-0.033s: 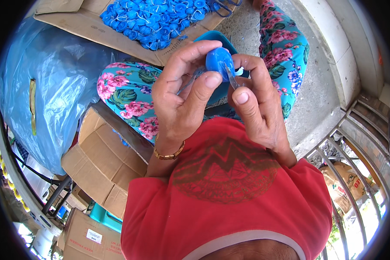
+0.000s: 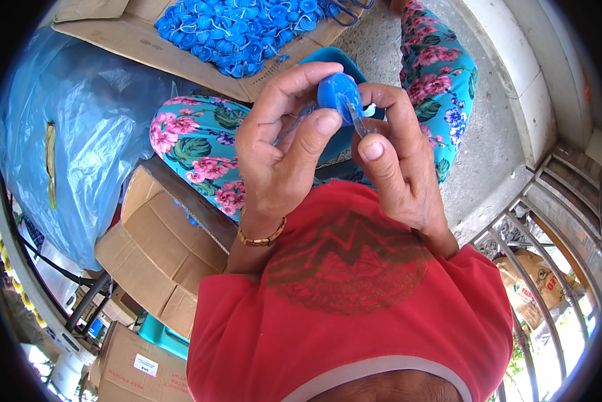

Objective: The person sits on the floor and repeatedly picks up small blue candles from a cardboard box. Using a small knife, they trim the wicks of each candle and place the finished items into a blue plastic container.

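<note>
My left hand (image 2: 277, 151) is closed on a smooth, rounded blue piece (image 2: 333, 90), gripping it between thumb and fingers. A thin bluish cord (image 2: 301, 115) trails from the piece past the left fingers. In my right hand (image 2: 403, 167), thumb and fingers pinch a slim, pointed blade-like tool (image 2: 358, 122). Its tip meets the side of the blue piece, where the surface looks wet or scraped. The fingers hide the tool's other end. Partly behind my hands is a teal basin (image 2: 354, 63), with something small and white near the right fingers.
Beyond my hands, a cardboard box (image 2: 123, 30) holds a heap of blue pieces with pale cords (image 2: 237, 33). Blue plastic sheeting (image 2: 87, 147) and an open carton (image 2: 160, 241) are at left. A metal railing (image 2: 549, 295) stands at right. My legs in floral trousers (image 2: 197, 144) flank the basin.
</note>
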A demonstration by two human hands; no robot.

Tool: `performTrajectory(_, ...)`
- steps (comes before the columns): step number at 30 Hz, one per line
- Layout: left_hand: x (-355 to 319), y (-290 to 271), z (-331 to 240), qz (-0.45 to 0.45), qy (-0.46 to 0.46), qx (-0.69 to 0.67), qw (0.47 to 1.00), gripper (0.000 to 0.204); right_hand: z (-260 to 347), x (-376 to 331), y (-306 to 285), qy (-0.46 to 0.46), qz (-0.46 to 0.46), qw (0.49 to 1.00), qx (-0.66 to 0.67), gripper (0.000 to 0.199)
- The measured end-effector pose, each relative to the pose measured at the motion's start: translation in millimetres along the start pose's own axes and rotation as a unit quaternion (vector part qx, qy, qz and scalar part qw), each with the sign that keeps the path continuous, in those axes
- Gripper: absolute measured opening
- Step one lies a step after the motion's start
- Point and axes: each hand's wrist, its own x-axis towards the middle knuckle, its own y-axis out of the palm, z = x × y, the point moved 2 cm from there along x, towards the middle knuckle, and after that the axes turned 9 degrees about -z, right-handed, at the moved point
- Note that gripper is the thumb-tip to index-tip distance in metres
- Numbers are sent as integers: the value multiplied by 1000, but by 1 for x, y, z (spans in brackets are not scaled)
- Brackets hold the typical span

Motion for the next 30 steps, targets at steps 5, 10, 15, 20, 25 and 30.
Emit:
performTrajectory(5,-1,-1,2,18,-25,5,1000,32,-2,3,-2,6,6,1000,-19,31)
performTrajectory(10,-2,3,2,29,17,47,998,32,-11,8,-3,13,-18,999,27,24)
performTrajectory(15,-1,3,5,27,-18,-11,999,34,-21,17,-5,54,12,984,170,28)
performTrajectory(20,6,-3,8,25,-57,-99,993,35,-30,17,-1,136,58,930,338,43)
performTrajectory(25,6,-11,11,31,23,-4,999,31,-25,13,4,87,32,970,227,43)
performTrajectory(30,7,-13,6,44,137,184,972,33,-16,16,0,11,-26,997,78,30)
